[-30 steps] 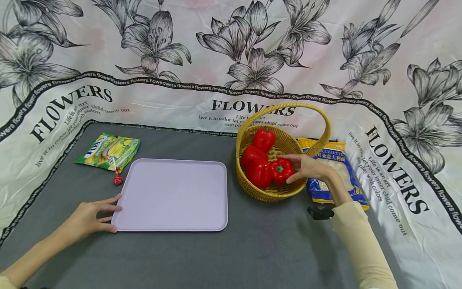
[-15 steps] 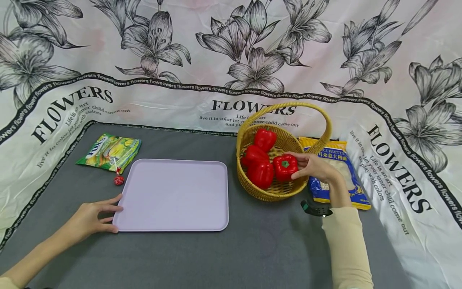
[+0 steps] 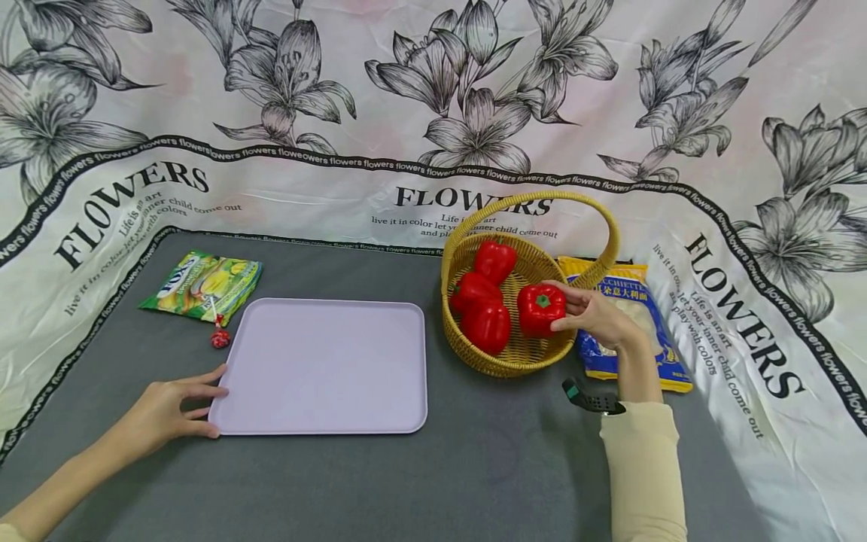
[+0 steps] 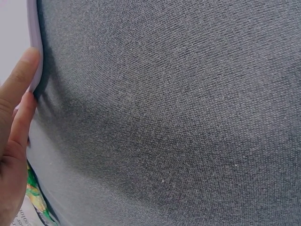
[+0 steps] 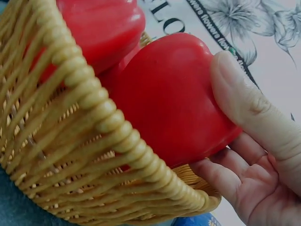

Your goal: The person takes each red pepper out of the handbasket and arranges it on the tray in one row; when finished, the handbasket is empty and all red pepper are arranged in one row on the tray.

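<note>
My right hand (image 3: 599, 316) pinches a red bell pepper (image 3: 542, 309) between thumb and fingers, at the right side of a yellow wicker basket (image 3: 504, 369). In the right wrist view the held pepper (image 5: 174, 99) shows smooth and large just above the woven rim (image 5: 106, 110). Three other red peppers (image 3: 486, 325) lie in the basket's left part. On the left, the fingers of my left hand (image 3: 159, 410) touch the left edge of a lilac rectangular tray (image 3: 321, 369). The left wrist view shows the fingertips at the tray's rounded corner (image 4: 37, 70).
Behind the tray at the left lies a green and yellow packet (image 3: 210, 282), with a red-wrapped lollipop (image 3: 220, 335) by it. A blue and yellow pasta bag (image 3: 633, 324) lies right of the basket. The basket's tall handle (image 3: 535, 197) arches above it. A flower-print cloth (image 3: 305, 196) borders the grey table.
The pepper in my right hand has risen slightly and shifted right, away from the other peppers. My right forearm has swung a little left. My left hand and the tray stay put.
</note>
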A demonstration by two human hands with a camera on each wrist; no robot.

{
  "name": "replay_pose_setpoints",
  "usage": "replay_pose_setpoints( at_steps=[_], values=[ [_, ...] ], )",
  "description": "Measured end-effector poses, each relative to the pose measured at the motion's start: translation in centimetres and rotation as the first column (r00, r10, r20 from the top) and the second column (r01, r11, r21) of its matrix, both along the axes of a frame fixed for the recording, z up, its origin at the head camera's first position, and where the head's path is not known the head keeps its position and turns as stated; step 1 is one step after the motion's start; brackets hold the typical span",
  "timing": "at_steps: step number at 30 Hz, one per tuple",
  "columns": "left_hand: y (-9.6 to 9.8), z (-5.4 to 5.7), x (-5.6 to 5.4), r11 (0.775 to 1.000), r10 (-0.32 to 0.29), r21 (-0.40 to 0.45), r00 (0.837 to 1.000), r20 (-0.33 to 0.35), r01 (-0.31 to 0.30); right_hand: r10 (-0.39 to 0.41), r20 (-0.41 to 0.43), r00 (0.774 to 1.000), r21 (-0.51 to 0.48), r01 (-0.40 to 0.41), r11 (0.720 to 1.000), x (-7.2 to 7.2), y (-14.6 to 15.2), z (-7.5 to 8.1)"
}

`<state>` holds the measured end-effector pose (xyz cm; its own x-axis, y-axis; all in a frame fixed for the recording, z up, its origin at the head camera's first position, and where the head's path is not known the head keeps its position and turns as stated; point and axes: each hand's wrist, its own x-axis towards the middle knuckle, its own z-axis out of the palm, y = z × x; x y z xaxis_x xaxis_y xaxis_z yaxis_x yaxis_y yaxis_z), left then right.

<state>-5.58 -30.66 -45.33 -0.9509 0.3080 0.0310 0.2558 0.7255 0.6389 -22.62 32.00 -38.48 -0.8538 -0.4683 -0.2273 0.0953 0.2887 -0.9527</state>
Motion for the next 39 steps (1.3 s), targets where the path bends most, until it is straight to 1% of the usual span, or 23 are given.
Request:
replay_pose_setpoints(
  at_steps=[2,6,11,19,24,27,32,35,39],
  values=[
    [0.0,0.0,0.0,1.0,-0.001,-0.004,1.0,-0.007,0.001,0.002,0.005,1.0,-0.077,-0.001,0.997,0.3,0.0,0.0],
    [0.0,0.0,0.1,1.0,-0.004,-0.002,1.0,-0.019,0.004,0.018,0.018,1.0,-0.215,-0.014,0.976,0.8,-0.2,0.0],
    [0.0,-0.1,0.1,1.0,-0.01,0.008,0.999,-0.033,0.01,0.013,0.03,0.999,-0.287,-0.004,0.958,1.4,-0.4,0.5],
    [-0.1,-0.1,0.1,1.0,-0.016,0.014,0.999,-0.034,0.017,0.033,0.045,0.998,-0.324,-0.016,0.946,2.4,-1.1,2.0],
    [-0.1,0.0,0.0,1.0,-0.018,-0.01,0.999,-0.048,0.017,0.038,0.04,0.998,-0.342,-0.022,0.94,3.2,-1.8,2.8],
    [-0.1,0.0,-0.1,1.0,-0.015,-0.014,0.998,-0.053,0.014,0.048,0.024,0.999,-0.337,-0.037,0.941,3.7,-2.3,3.3],
    [0.0,0.0,-0.1,1.0,-0.016,-0.011,0.999,-0.036,0.015,0.068,-0.012,0.998,-0.316,-0.068,0.946,4.4,-3.4,4.0],
    [0.0,0.1,-0.1,1.0,-0.015,-0.013,0.999,-0.033,0.015,0.066,-0.025,0.997,-0.295,-0.071,0.953,4.7,-4.1,4.2],
    [0.0,0.1,-0.1,1.0,-0.017,-0.022,0.999,-0.034,0.016,0.064,-0.022,0.998,-0.298,-0.068,0.952,5.0,-5.0,4.3]
  ],
)
